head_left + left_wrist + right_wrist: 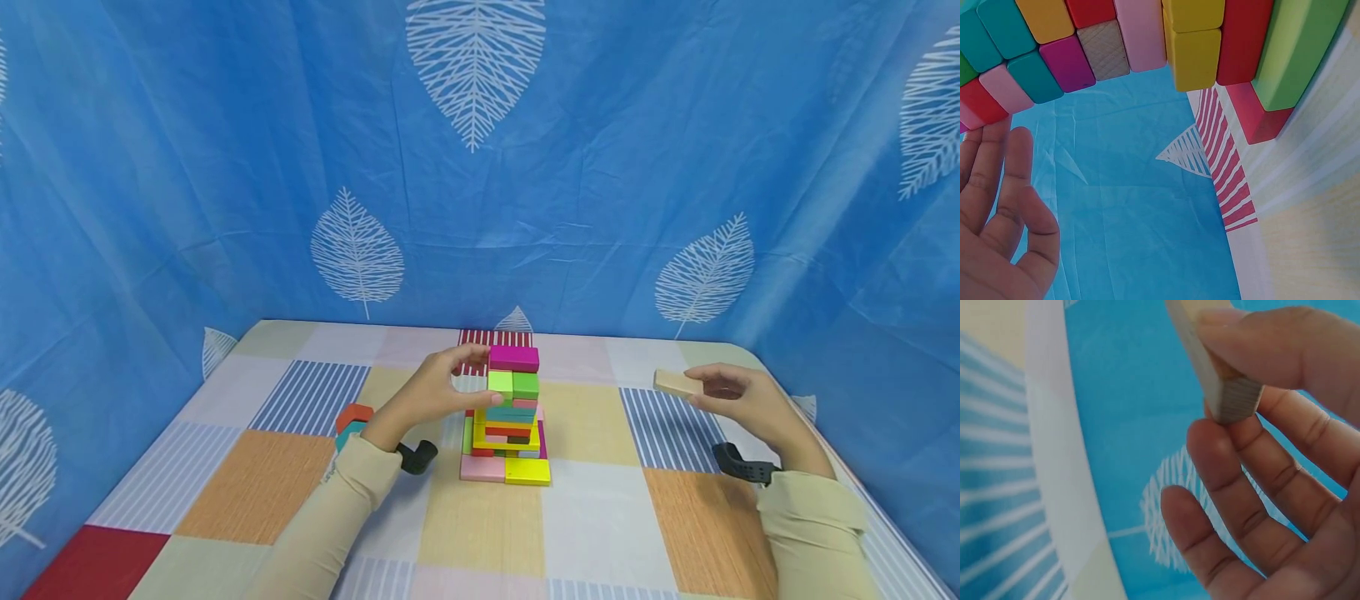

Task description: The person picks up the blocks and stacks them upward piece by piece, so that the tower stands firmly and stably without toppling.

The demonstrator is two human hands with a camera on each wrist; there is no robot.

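A tower of coloured wooden blocks (pixel 512 413) stands mid-table, a magenta block (pixel 513 359) lying across its top. My left hand (pixel 427 390) is at the tower's left side near the top, thumb toward the front and fingers behind. In the left wrist view, fingertips of the left hand (pixel 1007 219) touch or nearly touch the end of a red block (pixel 982 100); they are not curled round anything. Off to the right, above the table, my right hand (pixel 750 404) pinches a plain wooden block (pixel 678 383) between thumb and fingers. Its grained end (pixel 1239 400) shows in the right wrist view.
An orange-red block (pixel 354 414) and a teal block (pixel 348 433) are partly hidden behind the left wrist. A patchwork cloth (pixel 592 517) covers the table. Blue curtain (pixel 585 192) with white leaf prints hangs behind and at both sides.
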